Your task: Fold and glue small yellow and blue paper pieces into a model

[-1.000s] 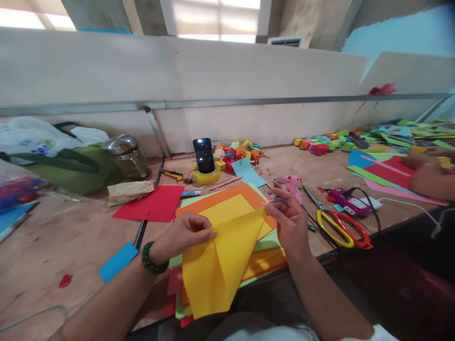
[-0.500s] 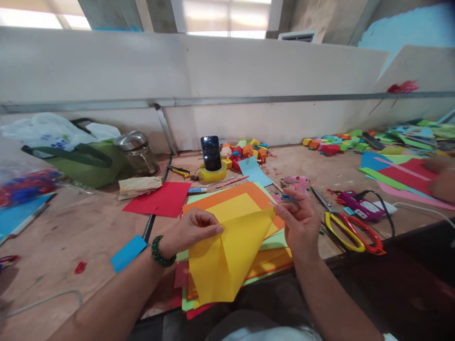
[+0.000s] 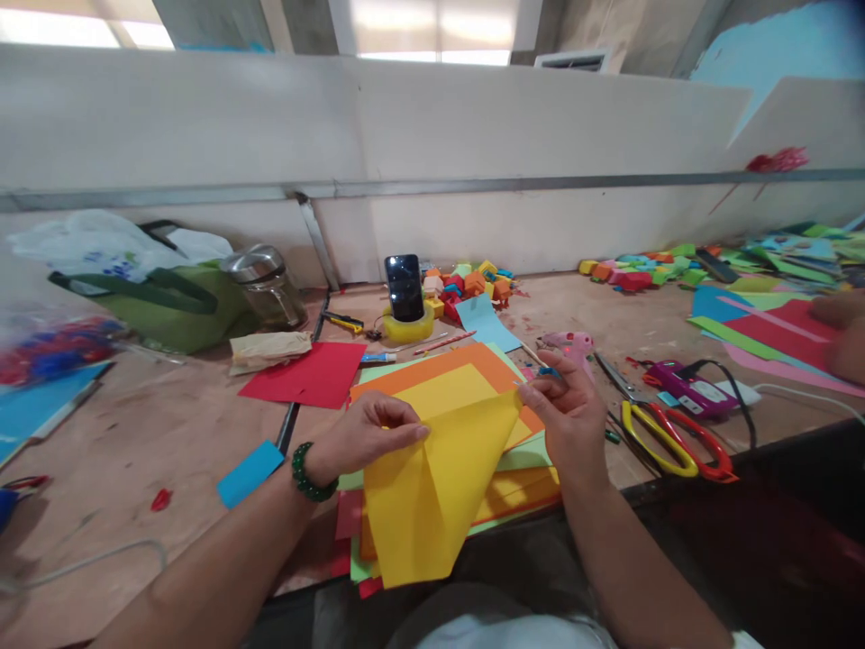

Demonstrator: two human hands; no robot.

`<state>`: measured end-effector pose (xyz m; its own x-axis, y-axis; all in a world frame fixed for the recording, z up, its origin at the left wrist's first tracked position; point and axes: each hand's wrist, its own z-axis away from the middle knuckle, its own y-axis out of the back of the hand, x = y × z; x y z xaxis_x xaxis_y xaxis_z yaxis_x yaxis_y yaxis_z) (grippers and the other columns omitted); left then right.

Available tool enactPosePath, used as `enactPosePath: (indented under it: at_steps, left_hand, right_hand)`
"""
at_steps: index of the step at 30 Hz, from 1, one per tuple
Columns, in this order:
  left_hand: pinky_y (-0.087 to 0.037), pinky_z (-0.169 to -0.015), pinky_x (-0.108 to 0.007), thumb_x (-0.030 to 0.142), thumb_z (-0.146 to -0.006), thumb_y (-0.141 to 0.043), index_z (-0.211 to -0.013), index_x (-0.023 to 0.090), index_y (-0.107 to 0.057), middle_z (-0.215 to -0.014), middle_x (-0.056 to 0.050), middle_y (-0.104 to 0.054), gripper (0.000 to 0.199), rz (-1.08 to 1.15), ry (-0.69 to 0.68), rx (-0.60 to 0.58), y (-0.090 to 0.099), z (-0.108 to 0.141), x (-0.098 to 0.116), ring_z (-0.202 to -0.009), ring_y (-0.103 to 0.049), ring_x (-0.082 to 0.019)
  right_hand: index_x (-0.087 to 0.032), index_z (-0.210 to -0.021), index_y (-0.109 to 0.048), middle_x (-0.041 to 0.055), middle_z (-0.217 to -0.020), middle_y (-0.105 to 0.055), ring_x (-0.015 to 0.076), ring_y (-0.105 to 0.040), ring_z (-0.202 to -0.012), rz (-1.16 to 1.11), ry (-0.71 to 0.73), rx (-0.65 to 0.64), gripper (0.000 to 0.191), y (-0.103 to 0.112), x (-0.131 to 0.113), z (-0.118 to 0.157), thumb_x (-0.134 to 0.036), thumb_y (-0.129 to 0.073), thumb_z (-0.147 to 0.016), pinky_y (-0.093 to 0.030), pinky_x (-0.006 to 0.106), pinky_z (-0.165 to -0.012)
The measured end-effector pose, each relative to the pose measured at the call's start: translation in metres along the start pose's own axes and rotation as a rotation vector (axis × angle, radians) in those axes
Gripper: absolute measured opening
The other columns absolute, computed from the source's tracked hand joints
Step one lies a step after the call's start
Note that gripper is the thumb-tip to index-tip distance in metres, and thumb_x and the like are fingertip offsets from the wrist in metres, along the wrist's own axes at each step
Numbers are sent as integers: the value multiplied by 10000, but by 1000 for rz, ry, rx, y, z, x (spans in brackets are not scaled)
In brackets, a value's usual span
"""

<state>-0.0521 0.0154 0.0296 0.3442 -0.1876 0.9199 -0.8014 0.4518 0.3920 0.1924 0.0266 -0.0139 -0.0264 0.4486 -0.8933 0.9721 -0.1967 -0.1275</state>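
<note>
Two containers stand at the back left of the table (image 3: 168,424): a green bag (image 3: 168,311) with a white plastic bag (image 3: 95,243) stuffed into its top, and beside it a glass jar (image 3: 263,287) with a metal lid, contents unclear. The yellow sheet (image 3: 432,478) is smooth, bright, bent up into a soft fold over a stack of coloured paper (image 3: 500,487) at the table's near edge. The left hand (image 3: 368,433) pinches its left edge; the right hand (image 3: 568,415) pinches its raised corner.

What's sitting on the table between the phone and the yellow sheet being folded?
In the head view, between the phone and the yellow sheet lie a tape roll, a pencil and stacked coloured paper.
</note>
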Motion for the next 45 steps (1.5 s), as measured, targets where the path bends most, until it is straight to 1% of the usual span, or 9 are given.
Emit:
enactPosePath:
  at_steps: [7,12,16,20,23,26,31,38,45]
  left_hand:
    - [-311,-481,-205,441,-719,-634,-546,119,-586,-516,14,-465,369,-17,-5,-36,-1,0,3,-521,-359,-83]
    - [-313,-477,-193,407,-729,-623,-564,111,-615,-499,25,-458,339,-54,-46,-36,-3,2,4,-509,-344,-74]
    - [-354,-484,-203,411,-779,-586,-623,111,-669,-515,7,-515,348,-174,-98,-10,-2,0,-5,-509,-405,-89]
    - [-498,-762,-348,374,-860,-534,-932,152,-719,-868,-91,-701,298,-582,-211,314,-6,1,-10,-805,-615,-215]
    - [-291,-1060,-563,350,-895,-498,-1184,220,-633,-1242,-122,-618,344,-947,-285,478,-14,4,-9,-1188,-514,-311]
    - [-139,-1126,-592,440,-900,-481,-1222,229,-603,-1309,-98,-581,403,-1058,-341,299,-25,7,-8,-1279,-435,-310]
    - [-165,-1118,-566,621,-889,-366,-1088,150,-643,-1077,-113,-686,582,-1084,-337,0,-41,6,-9,-1153,-523,-305]
    - [-291,-1039,-502,658,-887,-290,-968,98,-663,-935,-123,-699,677,-1186,-291,-77,-50,9,-8,-956,-594,-283]
    - [-377,-929,-454,672,-820,-458,-844,81,-697,-824,-122,-686,638,-1363,-246,-131,-61,22,1,-835,-598,-269]
  right_hand:
    - [-292,-938,-696,25,-949,-719,249,-649,-947,418,309,-381,241,-14,-52,-8,-257,-738,-703,-507,395,-870]
    - [-264,-940,-694,3,-821,-730,211,-676,-758,531,137,-890,305,-44,-66,-12,-153,-731,-658,-512,309,-664]
    - [-217,-935,-665,-40,-674,-671,132,-617,-616,458,11,-1072,281,-55,-55,-23,-126,-689,-670,-452,221,-564]
    - [-196,-961,-614,-80,-586,-579,87,-525,-521,386,-117,-1057,295,-61,-31,-41,-134,-660,-677,-376,175,-478]
    - [-166,-988,-581,-83,-571,-561,85,-525,-517,510,-278,-911,351,-66,-5,-53,-113,-677,-654,-383,172,-483]
    - [-145,-1021,-568,-69,-577,-568,97,-537,-526,577,-305,-826,366,-69,20,-55,-121,-673,-671,-388,182,-487]
    - [-162,-1061,-572,-45,-625,-612,120,-568,-583,644,-270,-745,400,-68,38,-46,-120,-679,-678,-376,198,-512]
    - [-157,-1054,-592,-47,-648,-616,122,-587,-641,683,-239,-742,403,-66,38,-45,-100,-711,-673,-378,206,-560]
    - [-165,-1082,-587,-75,-624,-568,94,-521,-563,688,-230,-738,428,-65,49,-46,-109,-720,-679,-368,207,-557]
